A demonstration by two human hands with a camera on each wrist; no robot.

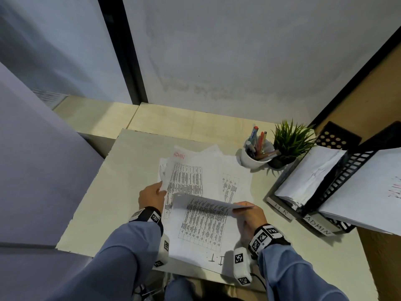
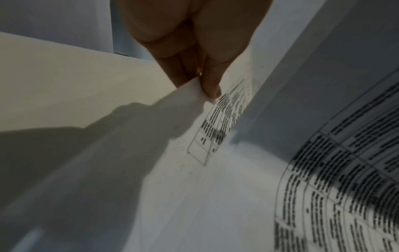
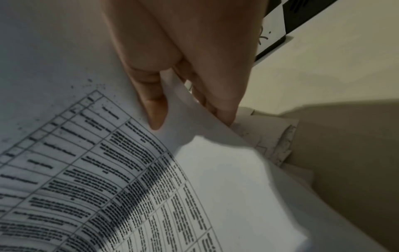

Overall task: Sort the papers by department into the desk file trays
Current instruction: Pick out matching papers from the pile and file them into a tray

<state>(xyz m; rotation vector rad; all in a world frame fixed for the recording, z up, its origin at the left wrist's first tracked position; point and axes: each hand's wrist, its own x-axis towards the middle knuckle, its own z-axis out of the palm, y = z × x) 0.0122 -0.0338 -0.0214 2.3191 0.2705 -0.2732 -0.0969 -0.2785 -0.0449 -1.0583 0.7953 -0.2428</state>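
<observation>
— Between the two hands, what is there?

— Papers; a loose pile of papers (image 1: 208, 170) lies flat on the desk (image 1: 104, 192), just past the fingertips; the sheets have grids of small black print.

— What is the left hand doing?

— The left hand (image 1: 153, 195) pinches one sheet (image 1: 168, 172) by its near corner; in the left wrist view the thumb (image 2: 212, 85) sits on top of the sheet (image 2: 215, 109) and the other fingers go under it; past the thumb the sheet curls up off the pile.

— And the right hand?

— The right hand (image 1: 249, 216) holds another sheet, the I.T. sheet (image 1: 204, 227); it has "I.T." written near the edge close to the person; in the right wrist view the thumb (image 3: 154, 109) lies on the printed side of that sheet (image 3: 129, 170) and the other fingers (image 3: 220, 102) curl round the edge to its back; the far end of the sheet is lifted and bends over.

— Where are the trays?

— Off to the right of the right fingers, well apart from them; two black file trays stand side by side; the HR tray (image 1: 280, 210) holds a stack of white paper; the ADMIN tray (image 1: 319, 228) next to it holds paper too.

— Anything else?

— Past the pile, away from both hands, stands a white cup of pens (image 1: 255, 157); a small green plant (image 1: 290, 140) is just beside it.
</observation>
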